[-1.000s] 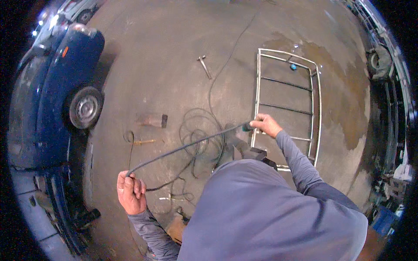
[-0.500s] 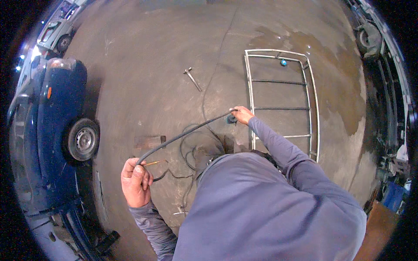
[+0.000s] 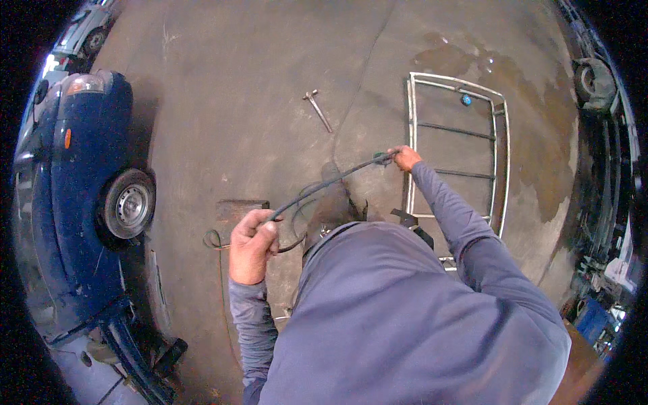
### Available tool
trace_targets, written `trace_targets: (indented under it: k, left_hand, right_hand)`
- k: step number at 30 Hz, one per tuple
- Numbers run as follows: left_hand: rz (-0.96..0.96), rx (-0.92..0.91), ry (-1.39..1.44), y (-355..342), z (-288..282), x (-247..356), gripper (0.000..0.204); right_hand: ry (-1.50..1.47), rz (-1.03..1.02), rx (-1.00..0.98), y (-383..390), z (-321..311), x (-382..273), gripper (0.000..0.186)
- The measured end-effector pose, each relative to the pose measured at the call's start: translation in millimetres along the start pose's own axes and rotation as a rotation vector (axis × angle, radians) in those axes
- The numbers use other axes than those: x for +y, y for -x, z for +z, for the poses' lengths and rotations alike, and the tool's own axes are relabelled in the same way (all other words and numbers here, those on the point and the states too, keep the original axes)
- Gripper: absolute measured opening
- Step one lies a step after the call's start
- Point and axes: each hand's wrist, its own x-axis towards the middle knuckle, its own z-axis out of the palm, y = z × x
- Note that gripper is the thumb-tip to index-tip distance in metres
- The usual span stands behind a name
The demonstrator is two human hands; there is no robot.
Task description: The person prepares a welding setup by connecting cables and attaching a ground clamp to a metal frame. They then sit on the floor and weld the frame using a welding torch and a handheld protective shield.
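Observation:
My left hand (image 3: 253, 250) grips a dark cable (image 3: 317, 185) at the lower centre, fingers curled round it. My right hand (image 3: 406, 158) pinches the same cable farther forward, so a length stretches between them. A small green object (image 3: 381, 158) shows just beside my right fingers; whether I hold it is unclear. A metal ladder-like frame (image 3: 495, 162) lies on the floor to the right of that hand, with a small blue round object (image 3: 466, 100) near its top. Loops of cable lie below my hands, partly hidden by my legs and body.
A blue vehicle (image 3: 81, 229) stands along the left, with another vehicle (image 3: 81, 37) beyond. A hammer-like metal tool (image 3: 317, 111) and a flat rusty piece (image 3: 239, 208) lie on the floor (image 3: 189, 81). A wet patch, a wheel (image 3: 588, 82) and stacked metal parts line the right.
Over the last second my left hand has moved right and up with the cable, and my right hand has risen farther forward. The cable is still held between them.

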Motion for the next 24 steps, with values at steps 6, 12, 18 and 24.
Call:
trace_targets:
  k: [6,12,18,24]
  left_hand:
    - [-0.173,-0.185,-0.108,-73.2,-10.2,7.9,0.019]
    - [-0.185,-0.313,-0.125,-130.6,-24.6,14.6,0.022]
    - [-0.277,-0.335,-0.126,-159.7,-35.8,22.0,0.021]
    - [-0.247,-0.362,-0.097,-169.1,-38.2,24.9,0.022]
  right_hand:
    - [0.265,-0.177,0.124,-49.6,0.8,-14.7,0.036]
    - [0.333,-0.092,0.109,-82.5,15.1,-33.5,0.032]
    - [0.396,-0.103,0.107,-101.4,39.8,-54.0,0.033]
    - [0.205,-0.181,0.134,-102.8,79.0,-80.6,0.027]
